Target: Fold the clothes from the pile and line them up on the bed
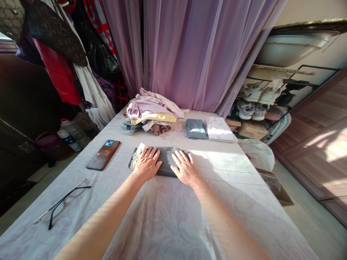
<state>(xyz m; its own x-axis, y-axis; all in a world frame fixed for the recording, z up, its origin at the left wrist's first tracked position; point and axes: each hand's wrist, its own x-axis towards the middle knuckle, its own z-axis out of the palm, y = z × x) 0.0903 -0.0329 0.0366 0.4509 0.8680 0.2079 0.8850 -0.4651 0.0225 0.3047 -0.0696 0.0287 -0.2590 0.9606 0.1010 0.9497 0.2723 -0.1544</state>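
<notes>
A dark grey folded garment (166, 161) lies flat on the table, with a cream ruffled trim (137, 155) along its left end. My left hand (148, 164) rests palm down on its left part, fingers spread, next to the trim. On the right part lies my right hand (185, 168), also flat with its fingers apart. Both hands hide some of the cloth between and beneath them. Beyond my right hand sit a folded grey-blue garment (195, 129) and a folded white garment (221, 129), side by side.
A loose heap of clothes (154, 112) stands at the table's far end, before a purple curtain (184, 54). On the left are a phone (103, 155) and eyeglasses (61, 204). Bags hang at the left; a shoe rack (260, 94) stands right. The patterned tablecloth (162, 224) covers the table.
</notes>
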